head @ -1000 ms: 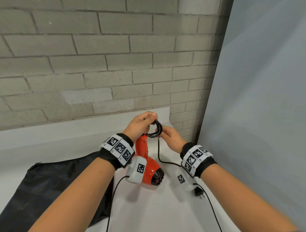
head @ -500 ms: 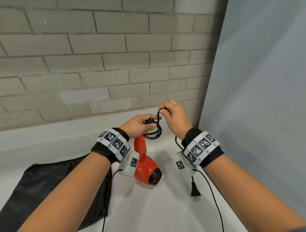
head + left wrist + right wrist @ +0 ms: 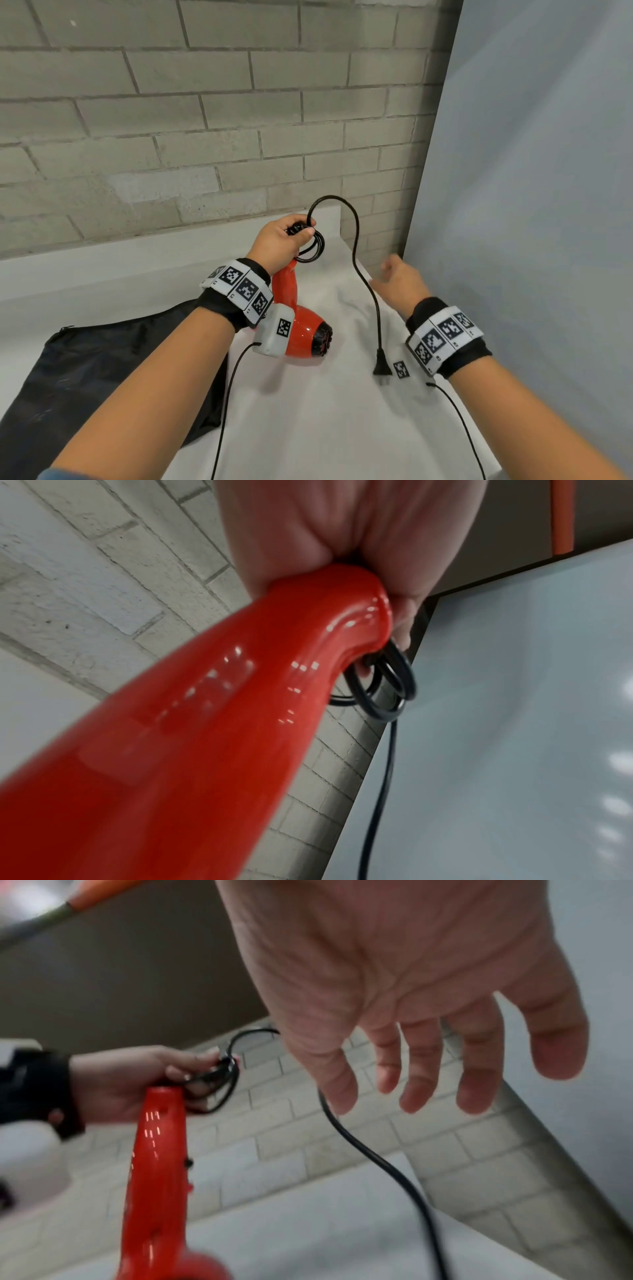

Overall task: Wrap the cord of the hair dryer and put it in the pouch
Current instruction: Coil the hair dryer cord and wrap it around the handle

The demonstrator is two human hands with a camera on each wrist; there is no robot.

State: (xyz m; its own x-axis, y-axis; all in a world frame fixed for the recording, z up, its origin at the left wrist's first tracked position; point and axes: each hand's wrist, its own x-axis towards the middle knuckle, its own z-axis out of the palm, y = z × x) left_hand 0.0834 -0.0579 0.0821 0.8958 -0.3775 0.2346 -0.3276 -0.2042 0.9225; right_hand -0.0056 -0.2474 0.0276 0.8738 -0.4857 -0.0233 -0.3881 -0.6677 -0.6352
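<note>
Left hand point(image 3: 279, 240) grips the end of the red hair dryer point(image 3: 301, 329) handle together with a small bundle of coiled black cord point(image 3: 356, 246), fingers curled round both. Same grip in the left wrist view: coils point(image 3: 390, 693) hang just below the fist at the handle tip. Right hand point(image 3: 400, 284) is off the cord, fingers spread and relaxed, palm empty; in the right wrist view the fingers point(image 3: 479, 1069) are loosely extended, the cord passing beside them, not held.

Dryer long axis: handle runs up and away from the person toward the brick wall point(image 3: 205, 120), tilted, held end uppermost. Barrel sits at the low end, its black grille end pointing to the right; whether it rests on the table point(image 3: 308, 428) or hangs just over it cannot be told.

Cord: from the left fist a free length arcs up, curves over to the right, then drops toward the table between the two hands. Plug point(image 3: 381, 365) is at its end, prongs pointing toward the person, just beside the right wrist.

Black pouch point(image 3: 96, 370) lies flat on the table, left of the dryer, partly under the left forearm. Grey panel point(image 3: 531, 205) stands at the table's right edge.
</note>
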